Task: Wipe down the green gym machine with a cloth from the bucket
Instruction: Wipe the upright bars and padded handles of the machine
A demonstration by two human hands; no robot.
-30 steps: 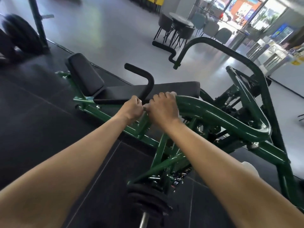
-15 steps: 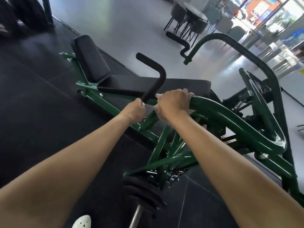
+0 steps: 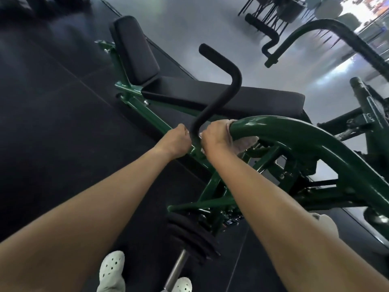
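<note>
In the middle of the frame the right hand [image 3: 216, 139] is curled over the curved tube of the green gym machine [image 3: 294, 135], its fingers wrapped tight round a pale cloth [image 3: 247, 142] pressed to the tube's end; a fold of the cloth hangs out below the tube just right of the hand. Just left of it the left hand [image 3: 174, 142] is closed in a fist round the foot of the black handle [image 3: 223, 85], apparently steadying the arm. The step in hand looks like wiping this tube. To do it well, the cloth should wrap the whole way round the tube and slide along the bend toward the right of the frame in one firm stroke, with the wrist turning so the underside gets covered too, while the left hand braces the arm against swinging. The loose fold should be tucked in so it does not snag on the bolts below. The bucket is out of view. No brand, label or writing can be read; a small mark near the weight plates [image 3: 189, 232] at lower centre is too small to make out.
</note>
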